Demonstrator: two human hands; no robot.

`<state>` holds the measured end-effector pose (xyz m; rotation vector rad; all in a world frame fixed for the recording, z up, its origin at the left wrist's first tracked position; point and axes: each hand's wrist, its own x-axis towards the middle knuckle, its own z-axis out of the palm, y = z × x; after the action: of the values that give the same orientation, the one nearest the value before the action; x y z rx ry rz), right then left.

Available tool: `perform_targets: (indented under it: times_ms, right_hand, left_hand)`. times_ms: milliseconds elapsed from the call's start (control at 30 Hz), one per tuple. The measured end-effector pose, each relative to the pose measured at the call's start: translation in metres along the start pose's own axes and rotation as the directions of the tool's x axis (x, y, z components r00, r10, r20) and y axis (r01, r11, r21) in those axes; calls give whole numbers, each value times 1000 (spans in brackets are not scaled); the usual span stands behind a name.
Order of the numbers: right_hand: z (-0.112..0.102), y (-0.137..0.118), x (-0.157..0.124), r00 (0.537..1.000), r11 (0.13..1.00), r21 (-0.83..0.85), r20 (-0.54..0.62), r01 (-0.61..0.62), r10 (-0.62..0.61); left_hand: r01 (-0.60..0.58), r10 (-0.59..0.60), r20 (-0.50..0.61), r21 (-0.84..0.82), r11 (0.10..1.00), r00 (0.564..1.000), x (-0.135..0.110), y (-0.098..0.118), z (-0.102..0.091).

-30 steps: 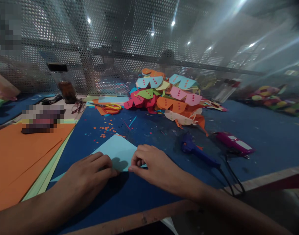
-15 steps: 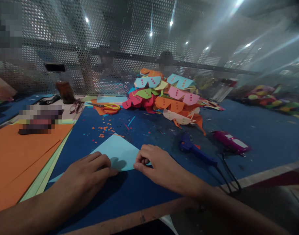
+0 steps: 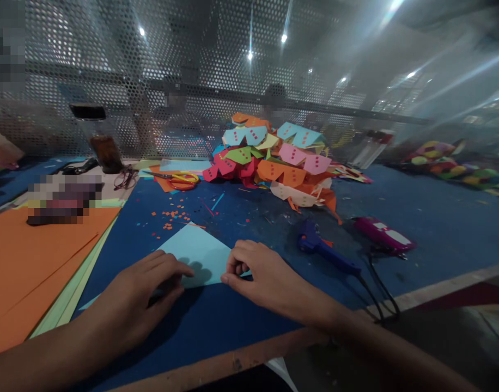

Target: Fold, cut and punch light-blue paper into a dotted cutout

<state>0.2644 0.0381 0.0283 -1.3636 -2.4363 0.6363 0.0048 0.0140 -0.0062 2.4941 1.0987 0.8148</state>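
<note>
A light blue sheet of paper [image 3: 196, 245] lies on the blue table, folded to a triangle with its peak pointing away from me. At its left part is my left hand [image 3: 151, 286], thumb and index finger apart and gripping nothing. Its fingertips hover over or lightly touch the paper, I cannot tell which. My right hand [image 3: 253, 269] is closed at the paper's right side, thumb and curled fingers pinching the near folded edge. Part of the paper's left side is hidden under my left hand.
Orange paper sheets [image 3: 37, 261] are stacked at left. Behind lie scissors [image 3: 180, 178], orange scraps [image 3: 171, 215] and a pile of colourful folded paper pieces [image 3: 282, 163]. At right are a blue glue gun [image 3: 327, 253] and a purple device [image 3: 384, 235]. A dark-lidded bottle [image 3: 104, 147] stands back left.
My left hand has lifted its fingers from the near edge, and thumb and index have spread apart. My right hand stays at the paper's right side. The view has shifted slightly.
</note>
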Motion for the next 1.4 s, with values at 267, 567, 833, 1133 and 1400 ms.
perform_targets:
  times_ms: [267,567,833,1133,1400]
  right_hand:
    - [-1,-1,0,1000,1000,-7,8,-2,2]
    - [0,-1,0,1000,1000,-4,0,-1,1]
    - [2,0,0,1000,1000,2,-12,9,-9]
    - [2,0,0,999,1000,-18,-30,19,-19]
    - [5,4,0,998,999,-6,-51,34,-35]
  left_hand:
    - [54,-54,25,-4,999,998,7,4,-2]
    - [98,-99,14,45,994,995,6,-2,1]
    - [128,-131,21,104,986,991,11,4,3]
    - [125,-128,23,105,987,991,15,6,3]
    - [-104,103,12,25,994,995,10,3,8]
